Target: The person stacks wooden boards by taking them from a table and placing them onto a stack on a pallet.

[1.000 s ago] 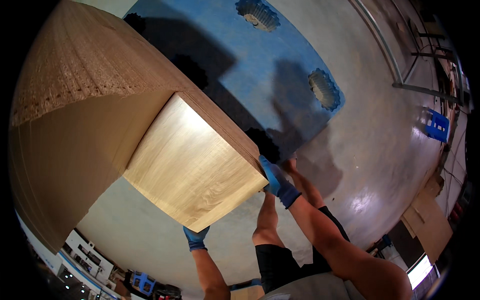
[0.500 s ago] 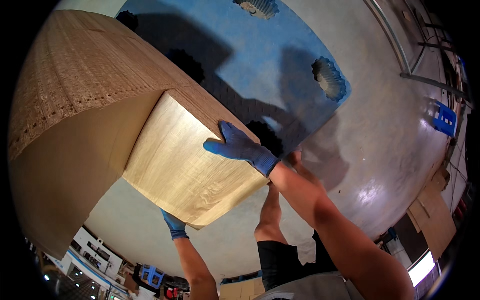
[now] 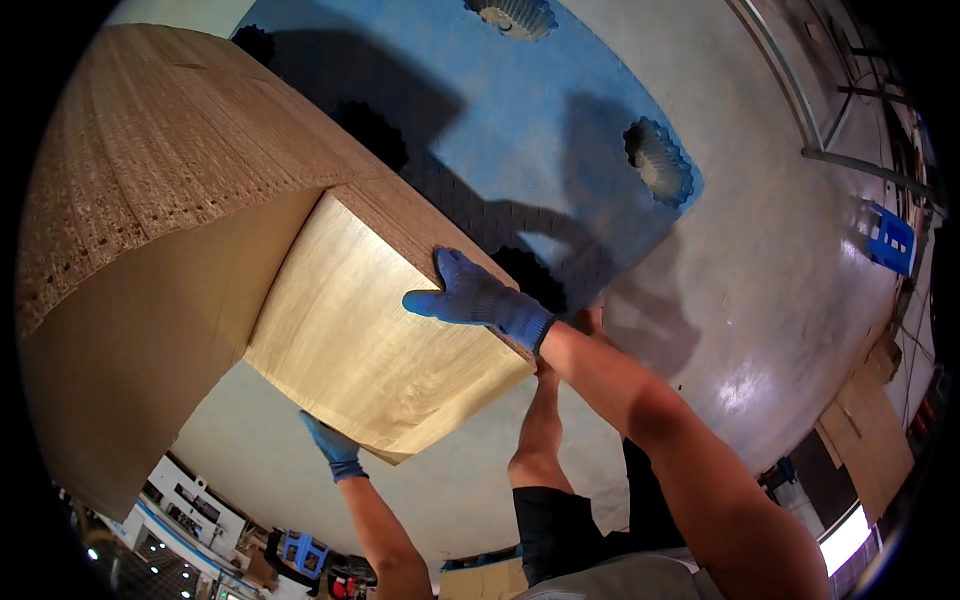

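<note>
A stack of boards (image 3: 370, 330) with a light wood-grain face stands in front of me, its layered brown edges showing on the far side. My right hand (image 3: 475, 292), in a blue knit glove, lies across the near right part of the stack, thumb on the grained face and fingers along the layered edges. Thumb and fingers are spread apart. At the lower left edge of the same face is my left hand (image 3: 330, 445), also gloved in blue. Its fingers stretch out beside the edge, partly hidden behind it.
A taller stack of boards (image 3: 150, 130) adjoins on the left. Under and beyond the stacks lies a blue pallet (image 3: 520, 110) with ribbed round holes. To the right are a blue plastic stool (image 3: 890, 240), a metal frame (image 3: 785, 75) and cardboard (image 3: 868, 440).
My left hand has slid left along the lower edge, and more of its glove shows. My right hand has shifted very slightly left. The stack looks nearly still.
</note>
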Motion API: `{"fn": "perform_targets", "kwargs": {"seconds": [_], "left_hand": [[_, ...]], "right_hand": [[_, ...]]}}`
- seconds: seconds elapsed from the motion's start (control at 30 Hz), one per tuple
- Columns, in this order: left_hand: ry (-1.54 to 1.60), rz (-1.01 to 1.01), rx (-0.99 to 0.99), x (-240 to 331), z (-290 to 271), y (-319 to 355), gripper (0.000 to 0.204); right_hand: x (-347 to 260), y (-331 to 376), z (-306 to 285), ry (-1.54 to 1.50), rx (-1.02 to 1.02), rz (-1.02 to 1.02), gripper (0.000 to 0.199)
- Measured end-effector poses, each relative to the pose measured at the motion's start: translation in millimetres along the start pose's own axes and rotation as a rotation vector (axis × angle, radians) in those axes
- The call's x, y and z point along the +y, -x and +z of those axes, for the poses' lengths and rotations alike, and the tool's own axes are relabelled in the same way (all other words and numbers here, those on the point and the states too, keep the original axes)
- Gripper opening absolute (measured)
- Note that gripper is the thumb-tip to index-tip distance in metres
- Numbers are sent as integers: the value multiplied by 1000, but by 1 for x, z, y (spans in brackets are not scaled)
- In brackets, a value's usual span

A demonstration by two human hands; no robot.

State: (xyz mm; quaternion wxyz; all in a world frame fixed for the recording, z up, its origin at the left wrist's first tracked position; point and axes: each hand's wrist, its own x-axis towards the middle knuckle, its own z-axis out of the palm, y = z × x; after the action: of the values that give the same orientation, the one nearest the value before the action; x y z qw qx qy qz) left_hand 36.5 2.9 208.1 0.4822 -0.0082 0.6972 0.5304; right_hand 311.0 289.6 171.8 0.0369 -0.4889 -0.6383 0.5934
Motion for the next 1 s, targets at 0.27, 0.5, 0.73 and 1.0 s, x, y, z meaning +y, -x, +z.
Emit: {"fn": "perform_targets", "kwargs": {"seconds": [0.27, 0.5, 0.73, 1.0], "left_hand": [[-83, 51, -19, 32, -10, -18, 71], [-75, 48, -9, 39, -7, -14, 74], [-159, 70, 25, 42, -3, -9, 73], [80, 42, 44, 10, -18, -11, 64]], "right_hand": [[-39, -33, 21, 9, 113, -21, 85], [-45, -34, 13, -60, -32, 38, 84], [-55, -26, 5, -121, -96, 90, 82], [-22, -32, -17, -340, -191, 21, 69]]}}
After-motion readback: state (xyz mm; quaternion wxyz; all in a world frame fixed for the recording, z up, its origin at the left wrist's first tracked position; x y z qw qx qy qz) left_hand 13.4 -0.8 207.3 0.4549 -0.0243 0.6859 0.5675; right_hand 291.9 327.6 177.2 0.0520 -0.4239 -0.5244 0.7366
